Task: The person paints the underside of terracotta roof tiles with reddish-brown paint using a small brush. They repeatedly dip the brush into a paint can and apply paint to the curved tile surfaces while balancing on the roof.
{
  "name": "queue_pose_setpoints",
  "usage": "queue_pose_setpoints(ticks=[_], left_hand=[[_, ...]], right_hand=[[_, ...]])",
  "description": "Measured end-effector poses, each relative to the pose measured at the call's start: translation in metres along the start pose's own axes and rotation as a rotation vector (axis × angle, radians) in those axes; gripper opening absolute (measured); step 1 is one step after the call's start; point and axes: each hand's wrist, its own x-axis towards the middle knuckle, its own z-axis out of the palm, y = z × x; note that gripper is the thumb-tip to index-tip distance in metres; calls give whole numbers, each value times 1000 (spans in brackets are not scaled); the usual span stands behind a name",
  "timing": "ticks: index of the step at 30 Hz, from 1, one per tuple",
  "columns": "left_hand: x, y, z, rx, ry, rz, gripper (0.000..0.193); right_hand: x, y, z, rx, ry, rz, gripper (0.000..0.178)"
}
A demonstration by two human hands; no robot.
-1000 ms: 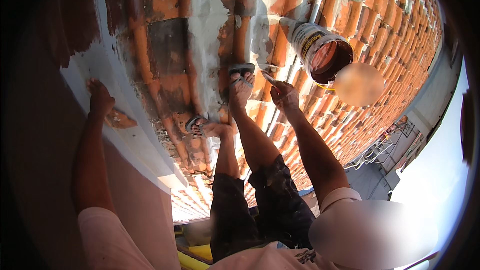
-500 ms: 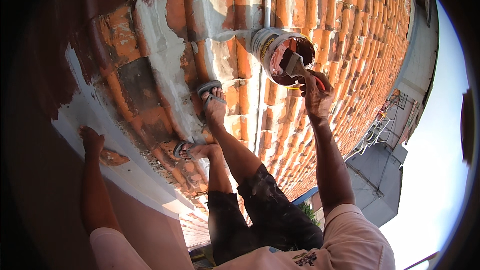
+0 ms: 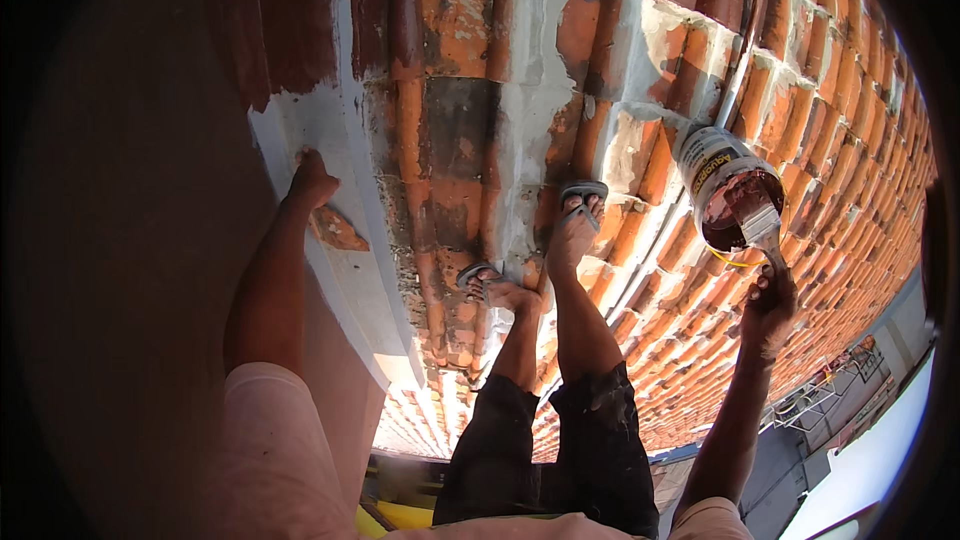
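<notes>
Two hands working: what's each on?

Right hand (image 3: 770, 308), right of frame: closed round the brush (image 3: 763, 227) handle, bristles inside the bucket (image 3: 712, 160) mouth. Left hand (image 3: 315, 180), left of frame: on the pale grey band (image 3: 362, 285), just above a terracotta piece (image 3: 338, 229). Can't tell if its fingers are curled or flat.

Why there?

Left is probably a brace. Bucket, right of frame on the roof tiles (image 3: 460, 130), has its mouth toward the person, likely for brush access.

Delta vs half a second ago?

Brush pointed in from lower right; now from below. Bucket, feet (image 3: 570, 235) and left hand all sit further right: probably camera swing.
</notes>
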Motion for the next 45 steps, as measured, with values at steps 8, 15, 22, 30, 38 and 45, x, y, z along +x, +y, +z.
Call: queue_pose_setpoints(ticks=[8,15,22,30,38,45], left_hand=[[-19,34,21,-232,-22,-131,121],[-27,42,28,-351,55,-115,117],[-27,34,20,-382,47,-46,115],[-18,32,23,-304,-17,-83,107],[-22,25,30,-330,64,-19,105],[-28,16,26,-440,74,38,111]], right_hand=[[4,105,241,-140,-485,72,30],[-9,227,464,-173,-736,69,29],[-32,289,542,-247,-718,-61,30],[-3,263,569,-123,-692,265,24],[48,224,624,289,-528,373,22],[-45,286,536,39,-383,549,21]])
